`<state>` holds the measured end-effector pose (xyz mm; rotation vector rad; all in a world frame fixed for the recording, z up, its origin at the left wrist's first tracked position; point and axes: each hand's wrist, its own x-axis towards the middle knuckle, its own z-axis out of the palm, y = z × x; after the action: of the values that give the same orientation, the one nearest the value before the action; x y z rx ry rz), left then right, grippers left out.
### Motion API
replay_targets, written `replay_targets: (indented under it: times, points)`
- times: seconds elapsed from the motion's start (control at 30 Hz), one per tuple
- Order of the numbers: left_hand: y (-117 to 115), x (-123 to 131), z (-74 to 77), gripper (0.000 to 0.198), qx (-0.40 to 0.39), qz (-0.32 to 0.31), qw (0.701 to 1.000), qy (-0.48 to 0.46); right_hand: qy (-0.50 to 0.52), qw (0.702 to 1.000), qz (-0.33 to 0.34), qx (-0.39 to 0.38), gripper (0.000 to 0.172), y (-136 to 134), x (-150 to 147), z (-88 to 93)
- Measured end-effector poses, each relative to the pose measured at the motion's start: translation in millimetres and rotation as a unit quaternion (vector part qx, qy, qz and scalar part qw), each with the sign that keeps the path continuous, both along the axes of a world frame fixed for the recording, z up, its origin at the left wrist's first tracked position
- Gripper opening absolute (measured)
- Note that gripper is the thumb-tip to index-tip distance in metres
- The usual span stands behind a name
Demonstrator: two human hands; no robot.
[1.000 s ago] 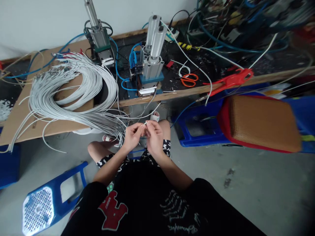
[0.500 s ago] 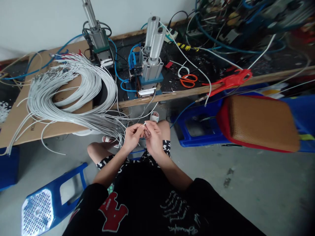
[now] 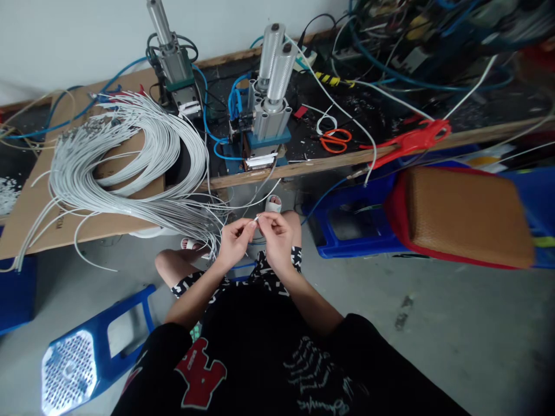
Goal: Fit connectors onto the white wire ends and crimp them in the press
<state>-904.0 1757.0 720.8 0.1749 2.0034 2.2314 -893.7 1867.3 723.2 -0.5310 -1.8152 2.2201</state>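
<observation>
My left hand [image 3: 234, 241] and my right hand [image 3: 277, 236] meet above my knees, fingertips pinched together on the end of a thin white wire [image 3: 256, 218]. The wire comes from a large bundle of white wires [image 3: 125, 167] that lies looped on cardboard on the bench at the left and hangs down beside my left hand. Just beyond my hands, at the bench's front edge, stands a small pneumatic press [image 3: 266, 115] with two silver cylinders.
A second press [image 3: 173, 63] stands further back left. Orange scissors [image 3: 333, 140] and a red clamp [image 3: 411, 140] lie on the cluttered bench. A red-edged padded stool [image 3: 463, 214] is at the right, a blue plastic stool [image 3: 82, 358] at the lower left.
My right hand's fingers have shifted slightly on the wire end; both hands stay in the same place above my knees.
</observation>
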Motion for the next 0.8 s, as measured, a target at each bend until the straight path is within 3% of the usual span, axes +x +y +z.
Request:
replay_targets:
  times: [0.13, 0.43, 0.8]
  points:
    - [0.6, 2.0, -2.4, 0.044, -0.029, 0.016, 0.999, 0.009, 0.014, 0.997, 0.030, 0.068, 0.025, 9.4, -1.8, -2.4]
    - [0.4, 7.9, -12.4, 0.033, -0.104, 0.044, 0.992, 0.063, 0.010, 0.996, 0.062, 0.068, 0.025, 17.7, -4.8, 2.9]
    - [0.0, 8.5, -18.2, 0.025, -0.260, 0.080, 0.942, 0.198, -0.008, 0.989, 0.096, 0.116, 0.020, 27.3, -8.3, 28.9]
